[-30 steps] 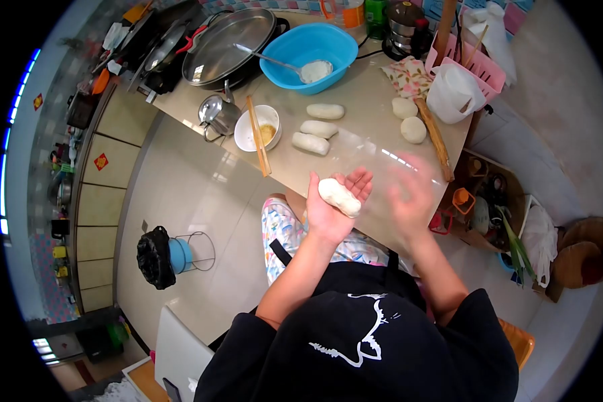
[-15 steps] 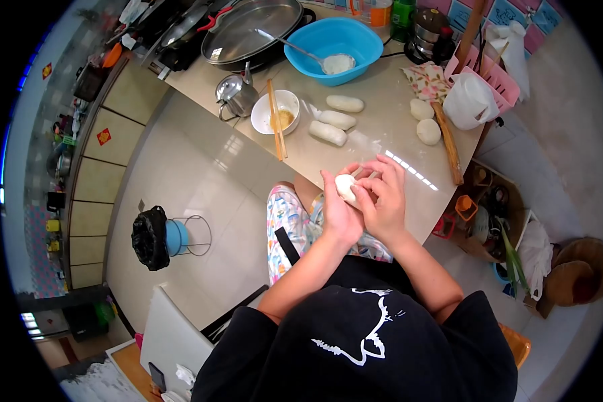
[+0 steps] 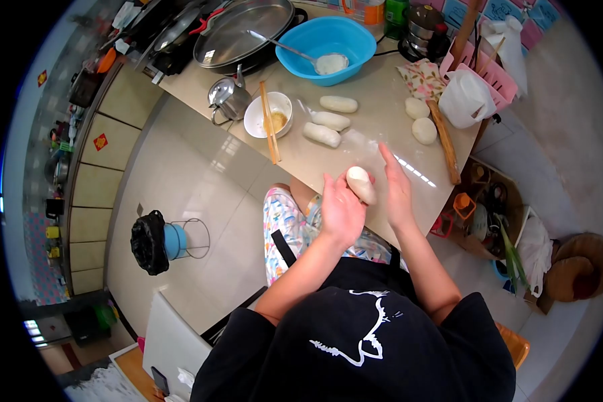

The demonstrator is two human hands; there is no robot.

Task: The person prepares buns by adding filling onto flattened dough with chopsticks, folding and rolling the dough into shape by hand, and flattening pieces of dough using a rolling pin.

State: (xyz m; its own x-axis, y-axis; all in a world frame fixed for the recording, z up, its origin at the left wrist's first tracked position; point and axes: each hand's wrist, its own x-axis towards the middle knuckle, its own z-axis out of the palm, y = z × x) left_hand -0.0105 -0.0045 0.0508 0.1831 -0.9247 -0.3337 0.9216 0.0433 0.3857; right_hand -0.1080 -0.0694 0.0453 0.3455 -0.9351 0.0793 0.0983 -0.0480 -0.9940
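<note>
A smooth white piece of dough (image 3: 361,185) rests on the fingers of my left hand (image 3: 344,208), which is turned palm up near the counter's front edge. To its right, my right hand (image 3: 398,191) is held flat and on edge, fingers stretched out, apart from the dough. Beyond my hands, three dough rolls (image 3: 331,121) lie side by side on the counter. Two round dough pieces (image 3: 423,131) sit to the right, beside a wooden rolling pin (image 3: 445,142).
A white bowl (image 3: 285,106) with chopsticks (image 3: 270,124) across it stands left of the rolls, by a metal kettle (image 3: 228,99). Behind are a blue basin (image 3: 355,47) holding a ladle (image 3: 332,63) and a large lidded pan (image 3: 244,33). A pink basket (image 3: 503,85) is at right.
My hands have parted: the right hand has moved off the dough and straightened its fingers. The dough now lies longer and exposed on my left hand. The view has shifted slightly.
</note>
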